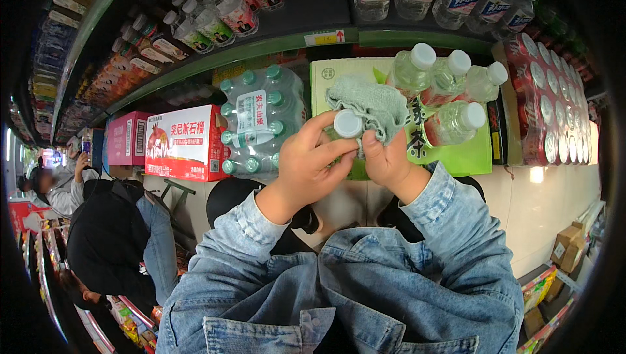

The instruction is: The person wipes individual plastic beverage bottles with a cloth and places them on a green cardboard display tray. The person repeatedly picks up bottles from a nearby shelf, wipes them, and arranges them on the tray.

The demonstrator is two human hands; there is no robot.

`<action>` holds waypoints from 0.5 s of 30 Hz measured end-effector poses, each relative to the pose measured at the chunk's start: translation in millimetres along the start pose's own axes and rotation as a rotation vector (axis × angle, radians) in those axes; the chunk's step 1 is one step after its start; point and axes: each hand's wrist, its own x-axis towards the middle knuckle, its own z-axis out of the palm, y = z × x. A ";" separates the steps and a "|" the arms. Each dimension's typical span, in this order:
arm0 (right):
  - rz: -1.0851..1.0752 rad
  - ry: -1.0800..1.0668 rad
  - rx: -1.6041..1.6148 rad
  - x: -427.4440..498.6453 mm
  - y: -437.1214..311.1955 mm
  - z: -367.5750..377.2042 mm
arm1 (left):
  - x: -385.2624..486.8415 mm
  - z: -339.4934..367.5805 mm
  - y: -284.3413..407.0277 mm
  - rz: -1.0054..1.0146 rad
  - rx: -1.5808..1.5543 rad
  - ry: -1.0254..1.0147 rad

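Both hands meet in front of me above a green carton (459, 158). My left hand (313, 160) grips a bottle with a white cap (348, 124); the bottle's body is mostly hidden by fingers and cloth. In my right hand (389, 158) is a pale green cloth (369, 102), bunched against the cap's side. Just right of the cloth, on the carton, stand several clear bottles with white caps and red labels, among them a front bottle (452, 124) and a back one (413, 70).
Left of the carton sits a shrink-wrapped pack of green-capped bottles (254, 119), then a red and white juice box (183, 143). To the right is a wrapped pack of red cans (550, 104). A green-edged shelf (283, 45) with bottles hangs over the far side. People (112, 236) are at the left.
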 end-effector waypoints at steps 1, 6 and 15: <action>0.010 -0.002 0.019 0.2 4.1 0.9 | -1.5 -0.3 -3.3 0.034 -0.010 -0.003; 0.349 0.081 0.249 1.4 11.5 6.6 | -11.4 6.7 -10.4 -0.211 -0.374 0.064; 0.708 0.122 0.322 -7.5 48.8 5.2 | 20.0 -24.0 2.1 -0.107 0.073 -0.102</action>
